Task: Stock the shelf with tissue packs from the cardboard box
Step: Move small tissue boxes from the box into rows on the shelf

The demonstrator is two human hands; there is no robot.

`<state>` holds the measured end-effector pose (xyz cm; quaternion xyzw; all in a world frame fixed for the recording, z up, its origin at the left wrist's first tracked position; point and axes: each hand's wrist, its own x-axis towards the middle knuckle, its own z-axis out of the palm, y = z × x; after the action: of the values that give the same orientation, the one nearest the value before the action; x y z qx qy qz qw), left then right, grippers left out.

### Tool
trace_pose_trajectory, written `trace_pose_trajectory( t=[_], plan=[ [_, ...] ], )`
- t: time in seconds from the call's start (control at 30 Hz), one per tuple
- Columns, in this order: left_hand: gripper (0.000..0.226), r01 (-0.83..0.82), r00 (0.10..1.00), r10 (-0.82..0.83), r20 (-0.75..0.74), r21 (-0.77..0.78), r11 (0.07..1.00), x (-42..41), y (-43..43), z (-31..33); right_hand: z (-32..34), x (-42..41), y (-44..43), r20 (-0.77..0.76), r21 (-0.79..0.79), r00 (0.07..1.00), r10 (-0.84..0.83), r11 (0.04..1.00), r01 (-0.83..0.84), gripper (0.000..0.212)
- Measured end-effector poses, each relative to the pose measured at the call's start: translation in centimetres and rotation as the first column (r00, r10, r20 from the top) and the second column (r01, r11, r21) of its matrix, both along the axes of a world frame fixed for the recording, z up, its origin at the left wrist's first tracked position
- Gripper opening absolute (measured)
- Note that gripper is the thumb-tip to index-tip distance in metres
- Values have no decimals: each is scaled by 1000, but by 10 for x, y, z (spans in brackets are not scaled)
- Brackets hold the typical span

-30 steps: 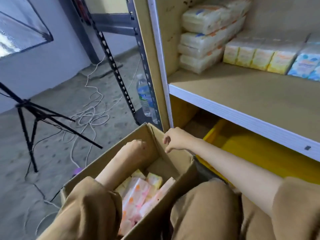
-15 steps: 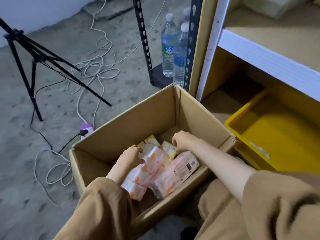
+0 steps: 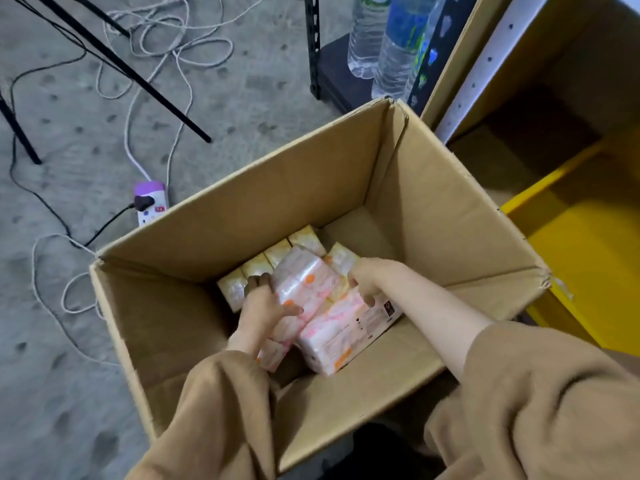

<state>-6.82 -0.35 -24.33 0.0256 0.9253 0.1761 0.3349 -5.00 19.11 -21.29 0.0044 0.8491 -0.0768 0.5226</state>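
- I am looking down into the cardboard box (image 3: 277, 202), which is standing open on the floor just left of the shelf (image 3: 485, 64).
- My left grip (image 3: 263, 306) is holding the upper tissue pack (image 3: 304, 282), with the thumb lying across its top and the fingers curling round its left side.
- My right grip (image 3: 367, 278) is curling narrow over the far end of the lower tissue pack (image 3: 346, 337), as far as I am making out. Its thumb is sitting right against the upper pack as well.
- The upper pack is lying partly over the lower one, between my two grips, with its long axis running from far-right to near-left. Both are resting on a row of yellowish packs (image 3: 277, 254) deep in the box.
- I am judging that the packs are going to need lifting straight up past the box walls, then swinging right. The right grip is nearer the shelf, so it is likely leading.
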Motion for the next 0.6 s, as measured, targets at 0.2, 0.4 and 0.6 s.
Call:
trace_pose_trajectory(
  t=[0.2,0.4,0.6],
  plan=[
    [83,-50,999,50,-3,52,997,-1,-3,-10,-25,8,-20,123,-2,977,176,984,-177,61],
    [81,-43,999,43,-4,41,998,-2,-4,-14,-35,12,-21,117,30,959,259,964,-264,75],
    [79,-11,1000,11,12,30,999,-5,-4,-14,-20,3,-11,153,-34,957,246,969,-243,74]
  ],
)
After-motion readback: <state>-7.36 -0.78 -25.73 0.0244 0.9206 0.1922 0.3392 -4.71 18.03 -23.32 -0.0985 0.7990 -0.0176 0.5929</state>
